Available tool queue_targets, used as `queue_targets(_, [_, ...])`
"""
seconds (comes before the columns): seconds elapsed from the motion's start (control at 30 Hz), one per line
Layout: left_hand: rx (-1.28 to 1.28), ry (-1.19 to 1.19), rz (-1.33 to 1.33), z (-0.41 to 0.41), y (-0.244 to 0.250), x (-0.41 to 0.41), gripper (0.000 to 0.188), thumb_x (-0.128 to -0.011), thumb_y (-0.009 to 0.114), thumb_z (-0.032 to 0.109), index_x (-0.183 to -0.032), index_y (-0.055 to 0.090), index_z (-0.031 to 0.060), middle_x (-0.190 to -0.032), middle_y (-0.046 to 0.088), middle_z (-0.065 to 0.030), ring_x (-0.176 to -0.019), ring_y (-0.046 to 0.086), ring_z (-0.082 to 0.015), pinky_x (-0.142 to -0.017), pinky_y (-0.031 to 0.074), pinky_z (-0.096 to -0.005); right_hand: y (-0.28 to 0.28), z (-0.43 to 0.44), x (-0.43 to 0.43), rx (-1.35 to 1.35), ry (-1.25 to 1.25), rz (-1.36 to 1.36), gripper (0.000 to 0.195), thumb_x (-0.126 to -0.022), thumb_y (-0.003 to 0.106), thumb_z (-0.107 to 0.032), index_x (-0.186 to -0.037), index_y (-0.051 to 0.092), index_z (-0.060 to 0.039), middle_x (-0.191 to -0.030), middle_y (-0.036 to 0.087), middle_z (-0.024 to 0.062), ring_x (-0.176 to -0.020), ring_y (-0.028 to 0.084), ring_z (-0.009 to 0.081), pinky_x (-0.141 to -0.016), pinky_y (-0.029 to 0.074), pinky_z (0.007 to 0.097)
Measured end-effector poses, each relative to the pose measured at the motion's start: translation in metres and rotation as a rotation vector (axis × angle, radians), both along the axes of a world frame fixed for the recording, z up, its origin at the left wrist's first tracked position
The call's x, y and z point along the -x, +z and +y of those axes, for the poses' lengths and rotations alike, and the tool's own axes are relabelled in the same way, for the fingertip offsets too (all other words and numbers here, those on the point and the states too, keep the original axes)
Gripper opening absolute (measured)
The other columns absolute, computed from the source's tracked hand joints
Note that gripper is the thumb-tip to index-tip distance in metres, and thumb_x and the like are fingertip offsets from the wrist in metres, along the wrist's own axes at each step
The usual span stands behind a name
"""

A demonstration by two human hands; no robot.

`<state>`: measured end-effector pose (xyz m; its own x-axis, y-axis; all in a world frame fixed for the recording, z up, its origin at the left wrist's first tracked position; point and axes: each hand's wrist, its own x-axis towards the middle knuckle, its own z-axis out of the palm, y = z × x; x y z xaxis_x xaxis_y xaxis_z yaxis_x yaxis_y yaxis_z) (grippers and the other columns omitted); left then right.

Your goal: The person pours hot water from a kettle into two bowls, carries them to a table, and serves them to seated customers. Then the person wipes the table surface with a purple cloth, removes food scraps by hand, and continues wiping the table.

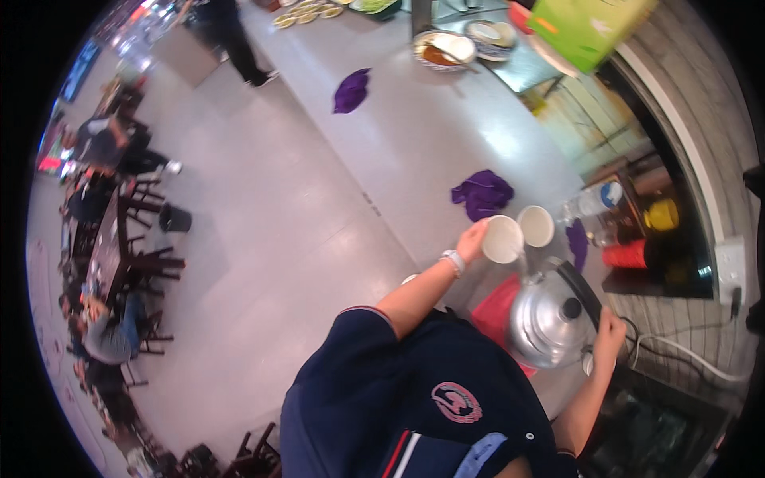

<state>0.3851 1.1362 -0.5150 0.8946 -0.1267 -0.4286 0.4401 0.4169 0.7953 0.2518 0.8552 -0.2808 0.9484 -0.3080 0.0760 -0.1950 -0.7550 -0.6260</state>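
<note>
My left hand (474, 240) holds a white cup (502, 240) by its side, the open top facing up at me. Beside it stands a second white cup (536, 226). My right hand (611, 328) grips the black handle of a silver metal kettle (547, 322) with a black lid knob. The kettle's spout points at the held cup, and a faint pale streak shows between them; whether liquid is flowing is unclear. Red cloth (496, 308) shows beside and below the kettle. A crumpled purple cloth (483, 194) lies just beyond the cups.
Further along the grey counter (418, 137) lie another purple cloth (351, 91) and a patterned bowl (444, 51) of food. A plastic bottle (588, 202) and a red container (624, 256) stand at right, near cables (687, 361). People sit at tables (110, 251) across the floor.
</note>
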Motion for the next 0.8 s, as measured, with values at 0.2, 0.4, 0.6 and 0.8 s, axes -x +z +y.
queue_targets(0.2, [0.008, -0.098, 0.096, 0.006, 0.007, 0.0, 0.048, -0.095, 0.043, 0.05, -0.128, 0.053, 0.017, -0.111, 0.062, 0.0008, -0.095, 0.06, -0.0128, -0.074, 0.051, -0.031, -0.001, 0.002, -0.002, -0.065, -0.016, -0.031, 0.041, -0.092, 0.056, -0.021, -0.063, 0.039, 0.0041, -0.056, 0.026, 0.0043, -0.056, 0.027, 0.0105, -0.048, 0.024, 0.0351])
queue_targets(0.4, [0.072, -0.238, 0.045, 0.014, 0.0, -0.008, 0.045, -0.094, 0.041, 0.053, -0.127, 0.053, 0.0241, -0.111, 0.062, 0.0015, -0.097, 0.06, -0.0143, -0.072, 0.051, -0.0344, 0.009, 0.008, -0.003, -0.086, -0.054, 0.033, 0.042, -0.091, 0.057, -0.024, -0.064, 0.042, 0.0041, -0.055, 0.028, 0.004, -0.056, 0.03, 0.0102, -0.049, 0.029, 0.0331])
queue_targets(0.6, [0.071, -0.125, 0.146, 0.001, 0.017, 0.001, 0.047, -0.096, 0.037, 0.052, -0.124, 0.053, 0.0181, -0.105, 0.063, 0.0013, -0.087, 0.063, -0.0114, -0.065, 0.05, -0.0261, 0.009, 0.005, 0.004, -0.098, -0.078, 0.027, 0.044, -0.09, 0.058, -0.025, -0.062, 0.044, 0.0053, -0.054, 0.03, 0.0032, -0.055, 0.031, 0.0094, -0.049, 0.029, 0.032])
queue_targets(0.8, [0.059, -0.193, 0.126, 0.001, 0.021, 0.005, 0.049, -0.096, 0.036, 0.053, -0.126, 0.051, 0.0171, -0.112, 0.062, -0.0009, -0.096, 0.063, -0.0152, -0.074, 0.053, -0.0316, -0.001, -0.009, 0.019, -0.155, -0.075, -0.014, 0.043, -0.09, 0.058, -0.023, -0.062, 0.043, 0.0046, -0.054, 0.03, 0.0016, -0.055, 0.03, 0.009, -0.048, 0.027, 0.0315])
